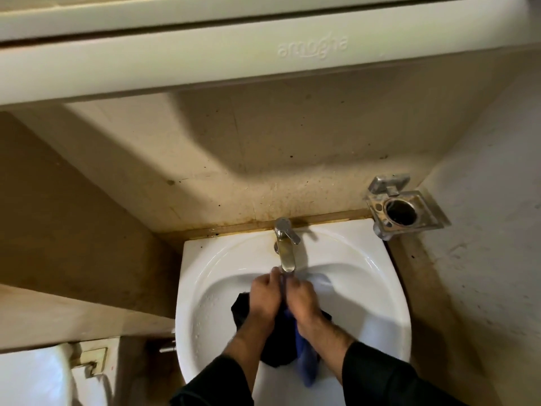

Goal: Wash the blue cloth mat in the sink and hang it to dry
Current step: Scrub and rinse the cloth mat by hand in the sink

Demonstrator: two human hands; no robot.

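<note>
Left hand (265,297) and right hand (301,300) both clenched on mat (304,361), knuckles together under tap (285,247). Mat bunched in sink (205,276), long axis trailing from grip toward person; hands equally near.

The sink (366,288) is glossy white ceramic, smooth and beaded with droplets, and the tap (285,244) is polished metal gone dull and yellowish along the spout. The blue cloth mat (306,358) looks soft, matt and wet-dark — plainly fabric. The wall-mounted holder (409,206) is tarnished chrome-like metal, while the wall (263,159) behind is matt, rough and stained.
</note>
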